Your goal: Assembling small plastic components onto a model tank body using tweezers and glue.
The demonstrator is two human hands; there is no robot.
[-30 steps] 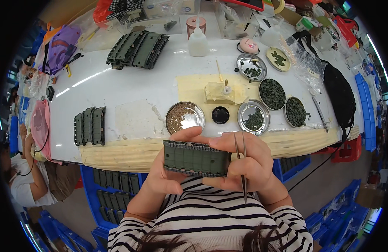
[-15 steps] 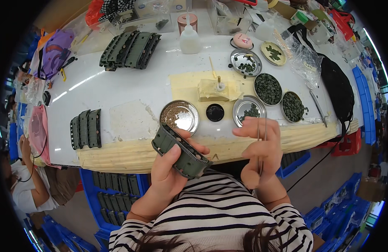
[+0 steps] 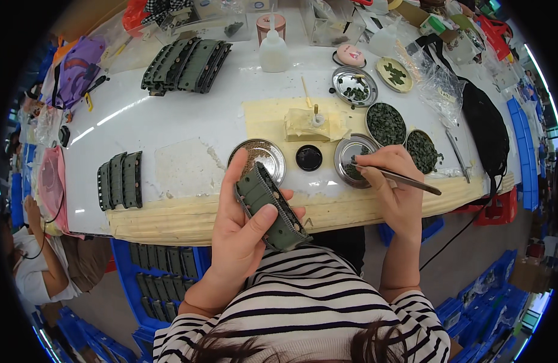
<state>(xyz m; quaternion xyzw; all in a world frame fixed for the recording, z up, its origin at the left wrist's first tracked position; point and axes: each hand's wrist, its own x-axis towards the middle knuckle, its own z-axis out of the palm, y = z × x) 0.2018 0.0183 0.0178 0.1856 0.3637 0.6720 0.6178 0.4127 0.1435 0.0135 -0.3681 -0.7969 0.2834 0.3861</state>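
My left hand [image 3: 235, 239] is wrapped round a dark green curved segment [image 3: 272, 209] with toothed edges, tilted above the table's near edge. The thumb presses on its face, and other fingers show behind it. In my right hand [image 3: 401, 190] is a pair of metal tweezers [image 3: 415, 182], its rear end pointing right. That hand is over a round metal dish [image 3: 343, 152] of small dark green bits. My fingers hide the tweezer tips, so I cannot see whether they pinch a bit. Left of it stand a black round pot [image 3: 308, 158] and a metal dish of brown grains [image 3: 274, 158].
Two tins of green chips [image 3: 386, 123] [image 3: 421, 150] stand right of the dish. Behind are a taped block [image 3: 306, 128] and a white squeeze bottle [image 3: 273, 53]. More green segments [image 3: 187, 65] lie left, with others in a blue crate [image 3: 126, 275] below. A person [image 3: 43, 260] sits far left.
My right hand has gone forward to the dish of green bits, and its tweezers have swung from upright to slanting. My left hand has turned the green segment steeper.
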